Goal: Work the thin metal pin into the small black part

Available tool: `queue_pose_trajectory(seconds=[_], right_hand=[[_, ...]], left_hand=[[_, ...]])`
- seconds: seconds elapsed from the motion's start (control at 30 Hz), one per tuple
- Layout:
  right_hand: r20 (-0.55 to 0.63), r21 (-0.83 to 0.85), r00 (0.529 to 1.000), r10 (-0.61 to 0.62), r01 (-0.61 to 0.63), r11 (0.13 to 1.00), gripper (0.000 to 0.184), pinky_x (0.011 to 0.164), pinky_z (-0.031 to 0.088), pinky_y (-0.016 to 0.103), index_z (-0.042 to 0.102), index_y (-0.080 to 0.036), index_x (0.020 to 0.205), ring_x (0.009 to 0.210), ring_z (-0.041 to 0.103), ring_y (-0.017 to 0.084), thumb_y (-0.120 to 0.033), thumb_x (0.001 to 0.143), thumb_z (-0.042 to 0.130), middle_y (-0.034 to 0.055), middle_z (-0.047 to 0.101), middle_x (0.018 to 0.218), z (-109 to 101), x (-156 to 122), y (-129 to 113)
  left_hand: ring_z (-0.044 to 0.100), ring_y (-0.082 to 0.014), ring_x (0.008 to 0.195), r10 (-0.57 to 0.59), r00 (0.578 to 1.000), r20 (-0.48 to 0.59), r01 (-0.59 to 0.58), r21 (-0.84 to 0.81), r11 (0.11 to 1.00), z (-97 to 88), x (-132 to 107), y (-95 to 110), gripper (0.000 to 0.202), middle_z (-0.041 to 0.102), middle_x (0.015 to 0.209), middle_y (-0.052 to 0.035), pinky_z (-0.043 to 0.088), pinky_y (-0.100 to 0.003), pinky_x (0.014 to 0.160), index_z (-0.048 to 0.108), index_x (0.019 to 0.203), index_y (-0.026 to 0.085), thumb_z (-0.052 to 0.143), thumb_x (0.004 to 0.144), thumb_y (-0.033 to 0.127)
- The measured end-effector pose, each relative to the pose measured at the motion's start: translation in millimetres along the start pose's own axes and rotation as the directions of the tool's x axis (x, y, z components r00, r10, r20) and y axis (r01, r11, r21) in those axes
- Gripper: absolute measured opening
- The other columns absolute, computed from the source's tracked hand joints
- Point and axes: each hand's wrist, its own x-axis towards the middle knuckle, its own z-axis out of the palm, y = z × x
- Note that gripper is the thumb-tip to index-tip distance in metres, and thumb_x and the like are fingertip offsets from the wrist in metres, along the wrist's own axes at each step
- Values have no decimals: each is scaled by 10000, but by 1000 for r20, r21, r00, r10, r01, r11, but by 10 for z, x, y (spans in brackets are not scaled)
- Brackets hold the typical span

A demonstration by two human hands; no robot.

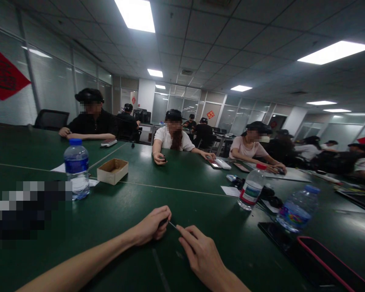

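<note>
Left hand: our left hand [152, 228] is curled almost into a fist, thumb and forefinger pinching a small dark piece [164, 222]; its heel rests on the green table [182, 194], which we judge steadies so fine a grip.
Right hand: our right hand [202, 253] lies knuckles up, fingers drawn together, the tips nipping the far end of the strip.
Thin pale strip: the thin pale strip [172, 224] juts from the dark piece and bridges the short gap between our hands, just above the tabletop near us; it is too small for us to tell what it is.
Why held so: with each end gripped, we think it is kept from bending or slipping.
Bottles: a blue-capped bottle [76, 168] stands to our left, a red-capped bottle [252, 188] to our right, and a tilted bottle [296, 209] beyond it, all well apart from our hands.
Box: an open cardboard box [112, 170] sits just beside the blue-capped bottle.
Others: people across the table [173, 140] rest their own hands on it.
</note>
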Motion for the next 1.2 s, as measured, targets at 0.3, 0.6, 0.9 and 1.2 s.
queue_pose_trajectory(seconds=[0.3, 0.6, 0.9, 1.2], right_hand=[[10, 3, 1000, 6, -6, 1000, 378, 672, 547, 269, 536, -215, 1345, 780, 643, 161, -208, 991, 405, 89, 632, 1037, -2, 2, 3], [1, -1, 1000, 5, -5, 1000, 376, 662, 545, 264, 533, -223, 1346, 767, 649, 159, -228, 994, 400, 83, 639, 1023, 4, 2, 4], [4, -5, 1000, -7, 7, 1000, 380, 679, 550, 273, 526, -216, 1351, 802, 657, 170, -238, 998, 389, 93, 638, 1038, 14, 3, 23], [-1, -20, 1000, 2, -2, 1000, 374, 653, 549, 258, 528, -218, 1351, 763, 655, 157, -234, 1000, 398, 84, 641, 1027, -6, 3, -3]], left_hand=[[220, -67, 376, 16, 1000, 0, -16, -8, 1000, 16, -10, 15, 240, 320, 496, 92, 168, -189, 367, 445, 845, 211, 456, 926, 436], [214, -67, 376, -9, 1000, -7, 9, -8, 1000, 5, 5, 9, 250, 319, 495, 91, 162, -195, 373, 439, 836, 211, 459, 919, 446], [213, -64, 383, -13, 1000, -4, 13, -15, 1000, 49, -21, 48, 264, 312, 499, 93, 151, -195, 385, 434, 829, 210, 478, 909, 457], [226, -64, 382, -8, 1000, 13, 9, -6, 1000, -10, 0, 9, 279, 313, 506, 97, 164, -191, 386, 432, 846, 210, 486, 901, 479]])
